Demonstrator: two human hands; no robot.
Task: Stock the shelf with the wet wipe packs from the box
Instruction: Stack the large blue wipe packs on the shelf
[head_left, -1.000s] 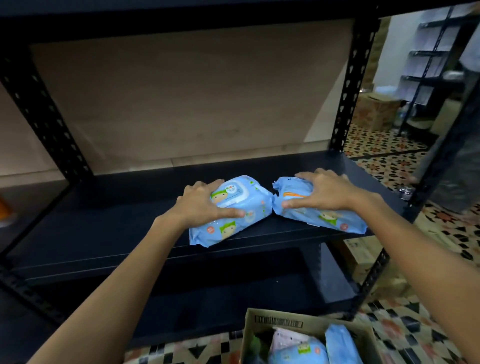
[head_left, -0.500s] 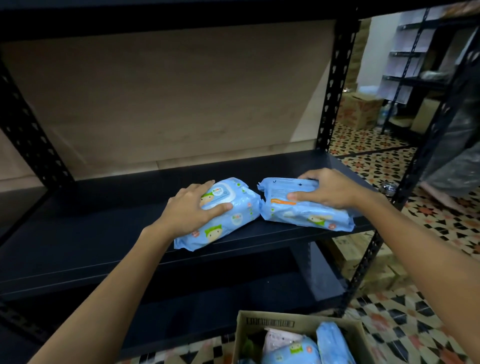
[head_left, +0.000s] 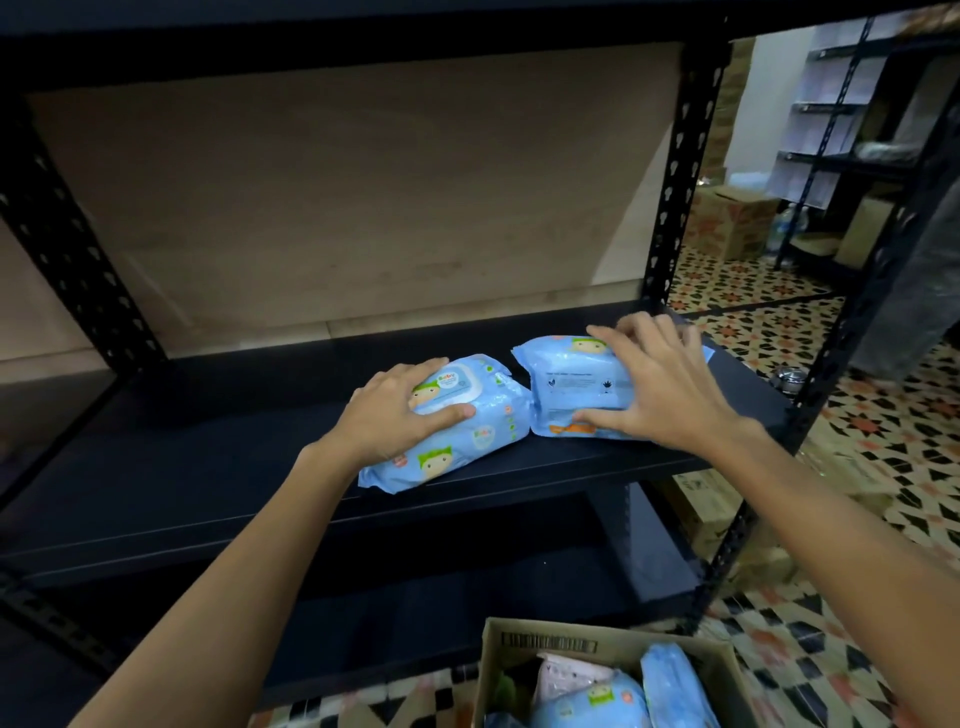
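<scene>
Two light-blue wet wipe packs lie side by side on the black shelf board (head_left: 208, 467), right of its middle. My left hand (head_left: 395, 415) grips the left pack (head_left: 467, 436), fingers over its far side and thumb across its white lid. My right hand (head_left: 665, 384) holds the right pack (head_left: 566, 384) with fingers spread over its far edge and thumb at its near edge; this pack is tipped so its printed back faces me. The packs' ends touch. The open cardboard box (head_left: 524, 644) stands on the floor below, with several more packs (head_left: 597, 696) inside.
Perforated black uprights (head_left: 675, 197) frame the shelf, with a beige wall behind. A lower shelf board (head_left: 467, 597) sits underneath. To the right are patterned floor tiles, cardboard boxes (head_left: 727, 223), another rack (head_left: 841, 130) and a person's leg (head_left: 914, 291).
My right hand has turned its pack up and pushed it a little farther back, so its back label now faces me. My left hand has kept its grip on the left pack.
</scene>
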